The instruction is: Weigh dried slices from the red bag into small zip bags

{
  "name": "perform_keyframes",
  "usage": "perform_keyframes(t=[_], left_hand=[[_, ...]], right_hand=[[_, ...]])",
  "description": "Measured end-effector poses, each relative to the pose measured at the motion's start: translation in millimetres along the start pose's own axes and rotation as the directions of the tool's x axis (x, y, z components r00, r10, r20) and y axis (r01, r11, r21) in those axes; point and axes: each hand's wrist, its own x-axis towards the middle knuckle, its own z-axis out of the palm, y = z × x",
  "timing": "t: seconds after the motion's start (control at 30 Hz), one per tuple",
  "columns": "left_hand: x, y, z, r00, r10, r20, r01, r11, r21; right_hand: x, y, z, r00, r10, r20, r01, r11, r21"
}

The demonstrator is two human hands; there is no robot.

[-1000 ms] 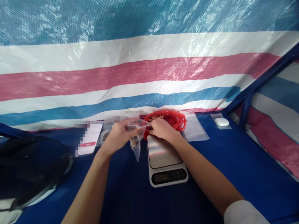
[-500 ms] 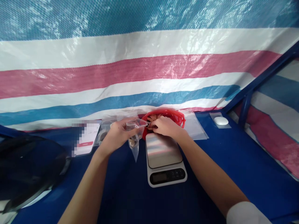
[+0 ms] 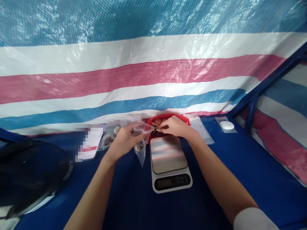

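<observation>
My left hand (image 3: pixel 127 139) is closed on a small clear plastic bag (image 3: pixel 141 156), which hangs down with a few pale brown pieces low inside. The bag's mouth gapes to the right, towards my right hand (image 3: pixel 174 127). My right fingers are pinched together at that mouth; a small dark bit shows at their tips, too small to name. Beneath and behind them lies a red mesh-like bag (image 3: pixel 185 118) holding brown pieces that look like dried mushrooms (image 3: pixel 157 122). A kitchen scale (image 3: pixel 169 156) stands in front of the red bag, with nothing on its steel plate.
Left of my left hand are a filled clear bag (image 3: pixel 109 139) and a phone (image 3: pixel 92 143), partly blurred. Flat clear bags (image 3: pixel 202 131) lie at the right, and a white oval object (image 3: pixel 226 125) farther right. A large black object (image 3: pixel 31 172) occupies the left edge.
My right hand has drawn up out of the red bag to the mouth of the clear bag. My left hand has shifted slightly right with the clear bag.
</observation>
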Motion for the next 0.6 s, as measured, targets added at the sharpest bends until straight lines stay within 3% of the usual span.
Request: perform_keyframes(t=[0.13,0.3,0.43,0.6], left_hand=[[0,0,9,0.999,0.047,0.012,-0.047,0.999,-0.004],[0,-1,22,0.992,0.122,0.041,-0.123,0.992,0.018],[1,-2,31,0.983,0.173,0.066,-0.175,0.984,0.023],[1,0,36,0.956,0.281,0.090,-0.284,0.958,0.029]], right_hand=[[-11,4,-22,0.998,0.001,-0.063,0.012,0.977,0.215],[-24,-11,-43,0.980,-0.080,-0.182,0.162,0.851,0.500],[-27,-27,-47,0.976,-0.160,-0.150,0.214,0.851,0.479],[-23,-43,-41,0.980,-0.181,-0.085,0.197,0.946,0.257]])
